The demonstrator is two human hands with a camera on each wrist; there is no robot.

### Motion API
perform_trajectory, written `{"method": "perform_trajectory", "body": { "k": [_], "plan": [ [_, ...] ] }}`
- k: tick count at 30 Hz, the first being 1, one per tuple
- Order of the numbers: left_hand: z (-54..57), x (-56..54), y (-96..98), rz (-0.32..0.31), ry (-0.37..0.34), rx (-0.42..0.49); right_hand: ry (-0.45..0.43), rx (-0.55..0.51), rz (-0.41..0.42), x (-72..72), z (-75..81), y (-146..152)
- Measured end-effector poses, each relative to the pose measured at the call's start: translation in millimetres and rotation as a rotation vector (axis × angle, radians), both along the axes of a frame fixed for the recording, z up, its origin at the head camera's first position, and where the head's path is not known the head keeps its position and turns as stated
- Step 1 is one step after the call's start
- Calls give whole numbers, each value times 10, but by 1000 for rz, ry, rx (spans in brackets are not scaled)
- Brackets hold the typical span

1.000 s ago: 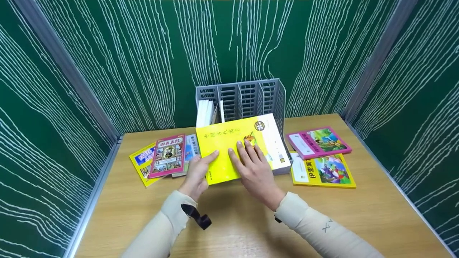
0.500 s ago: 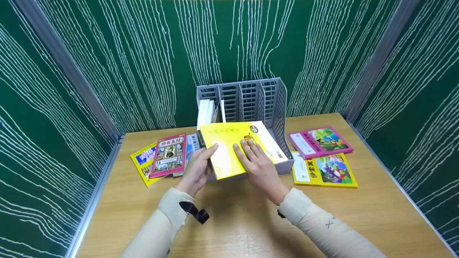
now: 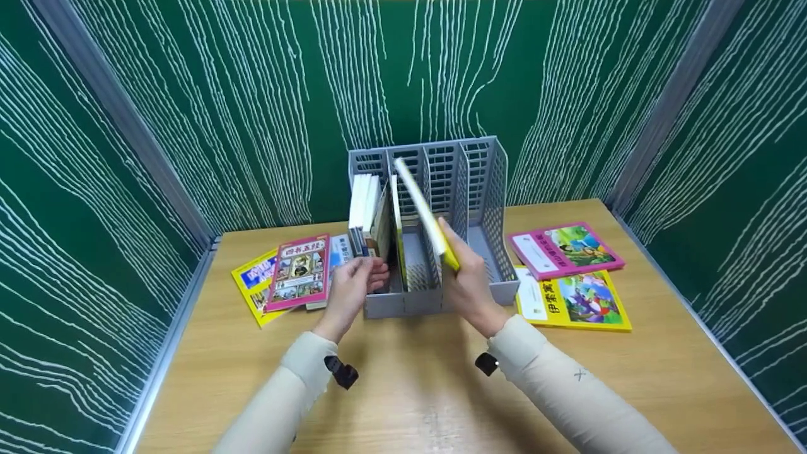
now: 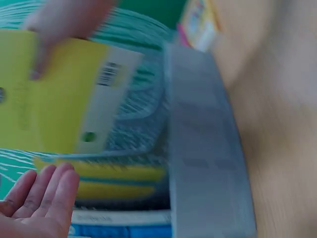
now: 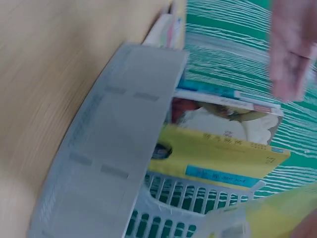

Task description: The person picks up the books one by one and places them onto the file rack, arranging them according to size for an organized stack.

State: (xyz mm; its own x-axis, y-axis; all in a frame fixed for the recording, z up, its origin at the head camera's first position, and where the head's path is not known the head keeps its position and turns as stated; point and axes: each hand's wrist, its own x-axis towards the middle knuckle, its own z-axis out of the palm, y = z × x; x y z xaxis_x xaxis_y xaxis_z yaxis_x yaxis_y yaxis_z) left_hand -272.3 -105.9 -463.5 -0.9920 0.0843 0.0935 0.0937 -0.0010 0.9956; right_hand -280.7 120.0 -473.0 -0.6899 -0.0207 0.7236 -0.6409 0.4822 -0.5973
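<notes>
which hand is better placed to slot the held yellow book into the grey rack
Right, it seems: the right hand grips the yellow book over the grey rack, while the left hand holds nothing.

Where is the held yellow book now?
In the head view, the yellow book is in the right hand, tilted over the grey rack, right of the standing books.

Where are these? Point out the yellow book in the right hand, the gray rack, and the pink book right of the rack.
Yellow book (image 4: 64,96): left wrist view, middle of its cover.
Gray rack (image 3: 403,305): head view, low front wall.
Pink book (image 3: 569,250): head view, cover.
</notes>
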Motion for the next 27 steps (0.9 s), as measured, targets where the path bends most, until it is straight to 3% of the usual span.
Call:
{"method": "perform_trajectory", "body": {
  "k": [3,6,10,13,16,20,27],
  "plan": [
    [-158,-67,-20,25,103,-216,-50,-166,40,-40,31,-67],
    [-308,-123,-30,8,185,-414,-114,-305,78,-102,19,-145],
    [-465,-178,4,-55,216,-580,-223,-459,98,-176,-30,-250],
    [-548,-200,58,-94,234,-697,-314,-531,58,-201,-76,-308],
    [-593,-224,115,-121,248,-826,-363,-553,17,-253,-149,-344],
    [-635,-271,157,-158,250,-976,-338,-568,1,-336,-311,-379],
    [-714,-340,124,-160,387,-1223,-289,-574,-38,-428,-565,-455]
  ]
}}
